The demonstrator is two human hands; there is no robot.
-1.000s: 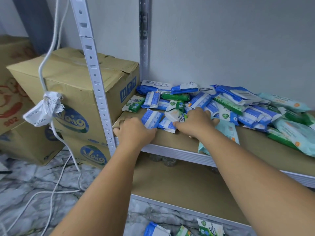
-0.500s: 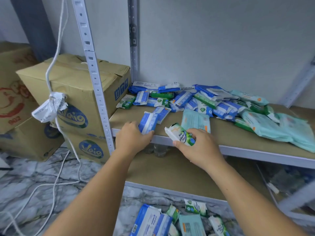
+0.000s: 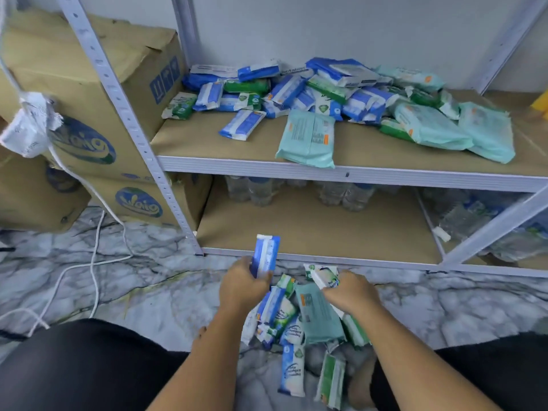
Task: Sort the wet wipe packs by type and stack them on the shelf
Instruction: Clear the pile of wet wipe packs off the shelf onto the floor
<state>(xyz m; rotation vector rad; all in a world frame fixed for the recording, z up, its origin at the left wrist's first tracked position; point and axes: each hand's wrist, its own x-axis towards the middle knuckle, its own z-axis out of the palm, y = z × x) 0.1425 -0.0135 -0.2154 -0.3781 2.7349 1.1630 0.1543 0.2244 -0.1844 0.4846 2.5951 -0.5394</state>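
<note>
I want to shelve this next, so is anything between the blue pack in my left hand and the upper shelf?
Nothing visible does. The blue and white wet wipe pack in the left hand has open air up to the brown upper shelf board, whose front left corner is bare.

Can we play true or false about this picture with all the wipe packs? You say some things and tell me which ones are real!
1. The left hand holds a blue-and-white pack. True.
2. The right hand holds nothing. False: it grips a white-and-green pack.
3. The packs on the upper shelf stand in neat stacks. False: they lie in a loose jumble.
4. A pile of packs lies on the floor by the hands. True.
5. At the back of the lower shelf stand clear bottles. True.
</note>
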